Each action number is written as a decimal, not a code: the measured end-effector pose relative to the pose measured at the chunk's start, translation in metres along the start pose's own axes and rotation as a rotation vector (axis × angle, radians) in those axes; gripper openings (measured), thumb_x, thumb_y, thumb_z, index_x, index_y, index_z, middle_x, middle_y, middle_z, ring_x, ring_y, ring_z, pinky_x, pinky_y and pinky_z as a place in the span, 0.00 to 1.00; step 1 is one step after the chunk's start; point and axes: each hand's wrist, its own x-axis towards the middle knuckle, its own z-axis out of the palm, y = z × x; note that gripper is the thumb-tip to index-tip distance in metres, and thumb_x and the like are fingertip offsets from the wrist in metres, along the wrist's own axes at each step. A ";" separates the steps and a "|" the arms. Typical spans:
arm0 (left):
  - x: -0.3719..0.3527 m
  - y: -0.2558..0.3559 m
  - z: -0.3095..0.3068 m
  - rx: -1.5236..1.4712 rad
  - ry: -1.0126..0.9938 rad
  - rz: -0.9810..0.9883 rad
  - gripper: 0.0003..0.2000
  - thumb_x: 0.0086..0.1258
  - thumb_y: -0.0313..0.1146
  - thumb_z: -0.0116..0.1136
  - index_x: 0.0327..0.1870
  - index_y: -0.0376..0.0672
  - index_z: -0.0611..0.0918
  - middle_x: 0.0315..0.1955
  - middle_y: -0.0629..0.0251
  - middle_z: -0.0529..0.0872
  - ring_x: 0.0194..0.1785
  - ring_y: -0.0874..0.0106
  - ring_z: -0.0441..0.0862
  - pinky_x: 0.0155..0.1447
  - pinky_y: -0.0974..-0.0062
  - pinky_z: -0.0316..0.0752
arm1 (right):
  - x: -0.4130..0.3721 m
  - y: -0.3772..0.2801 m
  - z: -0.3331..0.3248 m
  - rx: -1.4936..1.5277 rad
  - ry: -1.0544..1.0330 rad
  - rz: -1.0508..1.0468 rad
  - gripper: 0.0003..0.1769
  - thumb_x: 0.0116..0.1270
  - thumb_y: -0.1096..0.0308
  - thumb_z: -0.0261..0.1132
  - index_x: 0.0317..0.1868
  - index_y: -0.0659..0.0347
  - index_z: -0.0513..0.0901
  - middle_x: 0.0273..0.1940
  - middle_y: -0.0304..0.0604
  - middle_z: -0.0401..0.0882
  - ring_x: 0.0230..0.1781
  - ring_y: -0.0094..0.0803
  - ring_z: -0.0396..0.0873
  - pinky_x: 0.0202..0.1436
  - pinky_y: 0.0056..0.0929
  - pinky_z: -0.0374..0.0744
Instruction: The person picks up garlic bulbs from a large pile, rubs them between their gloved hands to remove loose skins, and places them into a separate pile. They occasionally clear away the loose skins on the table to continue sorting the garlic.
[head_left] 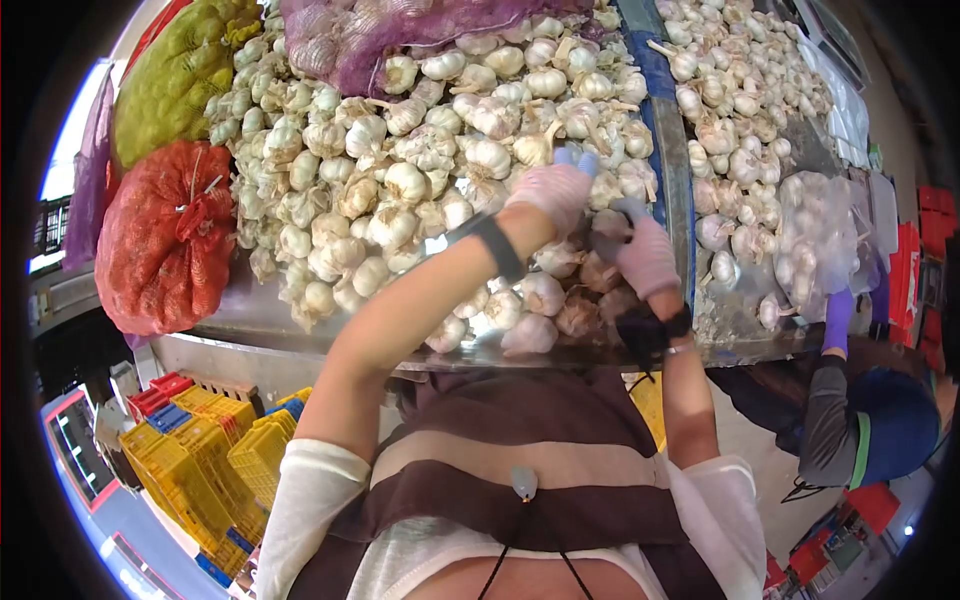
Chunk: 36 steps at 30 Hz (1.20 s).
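Note:
My left hand, in a pale pink glove with bluish fingertips, reaches forward over a heap of garlic bulbs. Its visible fingers are stretched out and slightly apart, right beside a yellowish bulb with a stub of stem. A dark band sits on that wrist. My right hand, gloved alike with grey fingertips, is lower and to the right, near the blue-edged divider. Its fingers curl inward over shaded bulbs; whatever they grip is hidden. Larger pinkish bulbs lie by the table's front edge.
A red net sack, a yellow-green one and a purple net border the heap. Past the divider lie more garlic and a clear plastic bag, near a co-worker's purple-gloved hand. Yellow crates stand below left.

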 end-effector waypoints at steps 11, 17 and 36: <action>-0.095 -0.026 -0.011 -2.360 -0.167 -0.034 0.14 0.64 0.36 0.58 0.48 0.43 0.74 0.45 0.53 0.79 0.42 0.60 0.82 0.41 0.63 0.80 | -0.038 -0.031 0.006 1.926 -0.467 0.201 0.34 0.53 0.66 0.70 0.60 0.61 0.66 0.50 0.46 0.72 0.50 0.39 0.76 0.47 0.35 0.81; -0.114 -0.020 -0.009 -2.501 0.060 -0.220 0.13 0.64 0.35 0.57 0.48 0.44 0.75 0.45 0.50 0.80 0.44 0.56 0.81 0.40 0.60 0.80 | -0.041 -0.055 0.004 1.882 -0.582 0.145 0.32 0.52 0.70 0.70 0.59 0.60 0.68 0.51 0.47 0.74 0.51 0.38 0.75 0.51 0.34 0.79; -0.125 -0.013 -0.002 -2.713 0.048 -0.218 0.10 0.69 0.30 0.49 0.49 0.42 0.73 0.29 0.63 0.81 0.34 0.66 0.82 0.41 0.66 0.81 | -0.050 -0.073 0.003 1.660 -0.279 -0.059 0.26 0.57 0.70 0.66 0.57 0.63 0.72 0.50 0.52 0.76 0.50 0.39 0.77 0.54 0.34 0.78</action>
